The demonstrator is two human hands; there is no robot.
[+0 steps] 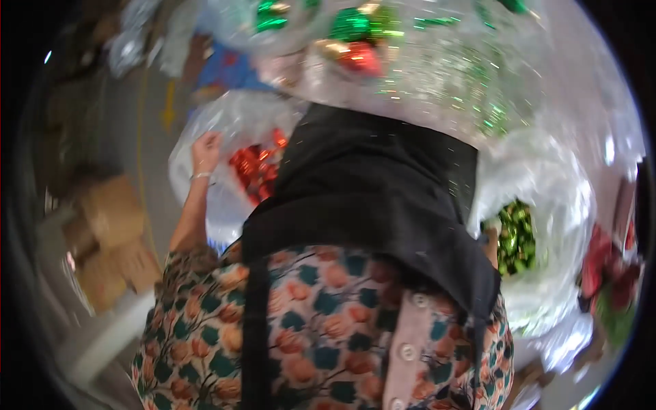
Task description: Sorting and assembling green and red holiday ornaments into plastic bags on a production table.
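My left hand (206, 149) is raised over a clear plastic bag (236, 109) with shiny red foil pieces (256, 167) inside. Its fingers are curled closed near the bag's left side; blur hides what they hold, if anything. On the other side, only a bit of my right hand (491, 240) shows past the black apron (383, 164). It is beside shiny green foil pieces (517, 239) in a second clear plastic bag (560, 178). The fingers of that hand are hidden.
Ahead, a plastic-covered surface (437, 89) carries green tinsel-like bits, with a red shiny piece (361, 58) and green shiny pieces (350, 24) at its back. Cardboard boxes (113, 215) stand at the left, near a grey floor (156, 137) with yellow markings. Dark red items (605, 266) lie far right.
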